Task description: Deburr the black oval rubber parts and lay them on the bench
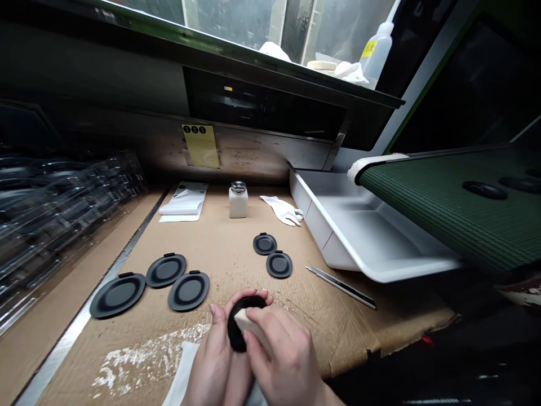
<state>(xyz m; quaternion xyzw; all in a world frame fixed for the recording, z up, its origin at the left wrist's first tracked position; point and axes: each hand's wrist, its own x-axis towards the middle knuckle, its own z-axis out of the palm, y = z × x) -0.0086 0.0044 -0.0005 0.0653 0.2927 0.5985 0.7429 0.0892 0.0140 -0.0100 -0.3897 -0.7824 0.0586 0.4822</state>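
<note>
Checking the head view, the only one I have: both bare hands are low at the near edge of the bench. My left hand (212, 361) is curled around the rim of a matt black round plastic disc (236, 332), holding it tilted up on edge. My right hand (284, 355) is closed over a white folded pad (249, 328), pressing it against the disc's face. The disc sits between both hands, above a white cloth (182, 372). I judge it light and stiff, thin moulded plastic, maybe slick once wiped; the rim looks like the safest place to hold it, fingers off the face. Around it on the brown cardboard sheet (220, 254) lie five flat black tabbed discs (188, 291), three left, two ahead. Further up: a white bottle with a metal top (238, 202), a white glove (282, 210), white paper sheets (182, 203). To the right: a slim snap-off utility knife (340, 287), a white plastic tray (316, 225), a green woven conveyor belt (439, 208) carrying dark discs. Stacked clear plastic trays (63, 208) fill the far left.
</note>
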